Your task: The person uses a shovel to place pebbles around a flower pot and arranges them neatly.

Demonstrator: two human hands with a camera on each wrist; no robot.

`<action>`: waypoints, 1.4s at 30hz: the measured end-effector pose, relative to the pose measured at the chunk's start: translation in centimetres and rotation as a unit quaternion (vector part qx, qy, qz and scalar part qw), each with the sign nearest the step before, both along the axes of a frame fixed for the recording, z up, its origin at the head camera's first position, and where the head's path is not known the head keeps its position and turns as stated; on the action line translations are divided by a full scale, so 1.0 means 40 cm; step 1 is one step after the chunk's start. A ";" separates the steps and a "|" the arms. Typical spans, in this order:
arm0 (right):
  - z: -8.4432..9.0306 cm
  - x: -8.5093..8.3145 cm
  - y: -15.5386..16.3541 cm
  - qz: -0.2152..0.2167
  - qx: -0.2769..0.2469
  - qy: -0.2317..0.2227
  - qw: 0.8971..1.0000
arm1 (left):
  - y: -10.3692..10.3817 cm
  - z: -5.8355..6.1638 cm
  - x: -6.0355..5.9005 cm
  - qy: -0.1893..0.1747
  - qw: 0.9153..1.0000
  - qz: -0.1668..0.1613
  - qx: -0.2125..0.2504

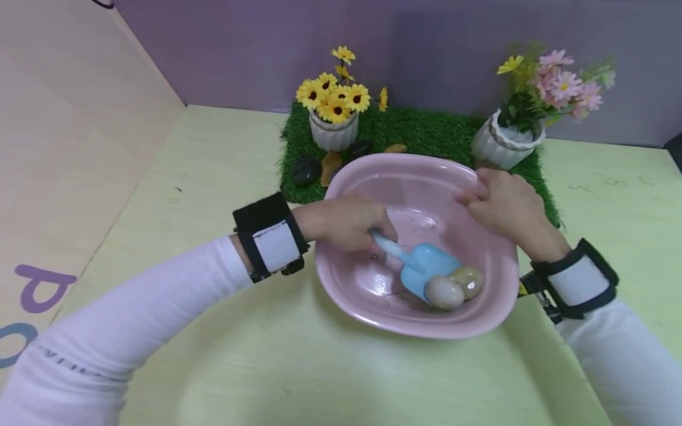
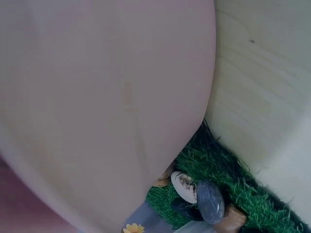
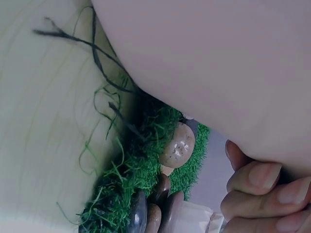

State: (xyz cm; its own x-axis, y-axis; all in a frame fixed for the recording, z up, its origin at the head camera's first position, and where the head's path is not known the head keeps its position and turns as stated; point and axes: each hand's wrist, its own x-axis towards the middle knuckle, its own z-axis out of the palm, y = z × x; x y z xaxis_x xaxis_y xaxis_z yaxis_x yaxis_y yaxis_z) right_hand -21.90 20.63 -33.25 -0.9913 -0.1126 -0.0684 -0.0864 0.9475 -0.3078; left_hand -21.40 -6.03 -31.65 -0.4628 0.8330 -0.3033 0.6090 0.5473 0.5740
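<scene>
A pink basin (image 1: 482, 302) sits tilted on the yellow-green table, in front of a green grass mat (image 1: 426, 133). My left hand (image 1: 346, 222) grips the handle of a light blue scoop (image 1: 421, 266) inside the basin. Two smooth stones (image 1: 453, 287) lie at the scoop's blade, low in the basin. My right hand (image 1: 503, 204) holds the basin's far right rim, and its fingers (image 3: 252, 187) curl under the basin's outer wall (image 3: 218, 63). The left wrist view is mostly filled by the basin's underside (image 2: 97, 107).
On the mat stand a white pot of yellow flowers (image 1: 334, 109) and a white pot of pink flowers (image 1: 508, 139). Dark and tan stones (image 1: 317, 168) lie on the mat's left part, also seen as pebbles (image 2: 204, 196) and pebbles (image 3: 177, 148). A beige wall (image 1: 69, 130) borders the left.
</scene>
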 end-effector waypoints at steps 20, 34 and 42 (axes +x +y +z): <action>-0.008 0.000 0.010 0.004 -0.003 0.010 1.000 | 0.001 -0.005 0.003 -0.071 0.997 0.021 0.031; -0.005 0.000 0.016 0.005 -0.003 0.007 1.000 | -0.001 -0.004 0.000 -0.079 0.994 0.013 0.074; -0.005 0.001 0.019 0.007 -0.005 0.005 1.000 | -0.010 0.029 -0.009 -0.077 0.993 0.018 0.083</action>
State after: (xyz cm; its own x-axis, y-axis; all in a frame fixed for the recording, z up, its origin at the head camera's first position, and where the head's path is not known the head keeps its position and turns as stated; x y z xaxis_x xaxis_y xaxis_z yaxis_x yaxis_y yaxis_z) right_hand -21.87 21.38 -33.46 -0.9902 -0.1269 -0.0576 -0.1026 0.9434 -0.3155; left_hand -21.75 -6.44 -30.51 -0.4522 0.8613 -0.2318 0.4894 0.4569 0.7428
